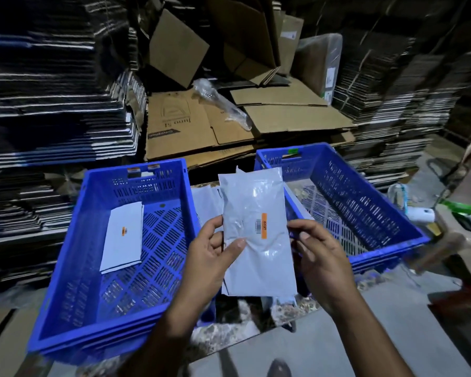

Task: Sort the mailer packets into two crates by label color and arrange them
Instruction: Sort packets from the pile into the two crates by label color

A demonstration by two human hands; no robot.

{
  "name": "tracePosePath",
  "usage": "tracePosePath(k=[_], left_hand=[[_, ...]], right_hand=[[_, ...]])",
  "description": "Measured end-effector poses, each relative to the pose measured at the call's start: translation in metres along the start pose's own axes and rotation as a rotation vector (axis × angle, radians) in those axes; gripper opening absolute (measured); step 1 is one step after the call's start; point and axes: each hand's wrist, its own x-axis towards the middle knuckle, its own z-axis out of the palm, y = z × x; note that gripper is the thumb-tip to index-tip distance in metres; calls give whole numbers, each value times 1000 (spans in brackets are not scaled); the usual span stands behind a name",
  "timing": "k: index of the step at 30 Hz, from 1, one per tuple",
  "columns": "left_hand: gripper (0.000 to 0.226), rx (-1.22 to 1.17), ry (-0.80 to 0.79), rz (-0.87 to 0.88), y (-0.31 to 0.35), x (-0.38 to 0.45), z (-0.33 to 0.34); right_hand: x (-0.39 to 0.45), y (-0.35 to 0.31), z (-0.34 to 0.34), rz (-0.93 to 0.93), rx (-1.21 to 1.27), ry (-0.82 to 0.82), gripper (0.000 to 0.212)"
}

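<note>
Mailer packet (259, 235) (orange label) held btwn left hand (210, 257) & right hand (318, 257).

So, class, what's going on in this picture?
A person holds a grey mailer packet with an orange label in both hands, left hand and right hand, between two blue crates. The left crate already holds one orange-labelled packet. No packets show in the right crate.

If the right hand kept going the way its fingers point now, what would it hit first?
The right hand points left at the packet it pinches by the edge. Beyond that, probably the left hand on the other edge; depth is unclear.
</note>
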Motion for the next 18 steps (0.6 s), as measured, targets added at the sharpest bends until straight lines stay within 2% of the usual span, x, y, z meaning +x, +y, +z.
tracePosePath(k=[1, 2, 7, 9, 11, 13, 15, 17, 18], left_hand=[[41, 10, 13, 8, 0, -1, 4], [41, 21, 24, 17, 0, 0, 7], [45, 33, 94, 12, -6, 8, 35], [50, 17, 131, -25, -8, 14, 48], [67, 27, 229, -1, -8, 20, 55], [92, 284, 356, 93, -6, 27, 55], [107, 612, 371, 199, 1, 30, 54], [99, 791, 262, 207, 7, 35, 56], [88, 829, 194, 177, 7, 40, 57]], right_hand=[[-2, -2, -3, 2, -31, -16, 14], [-2, -4, -6, -10, -78, -25, 16], [13, -11, -25, -46, -254, -155, 54], [25, -18, -35, -89, -397, -220, 55], [43, -27, -52, -157, -554, -284, 49], [64, -40, -69, -188, -720, -379, 45], [84, -54, -81, -191, -869, -505, 44], [101, -67, -83, -196, -923, -623, 41], [109, -72, -82, -210, -925, -647, 39]])
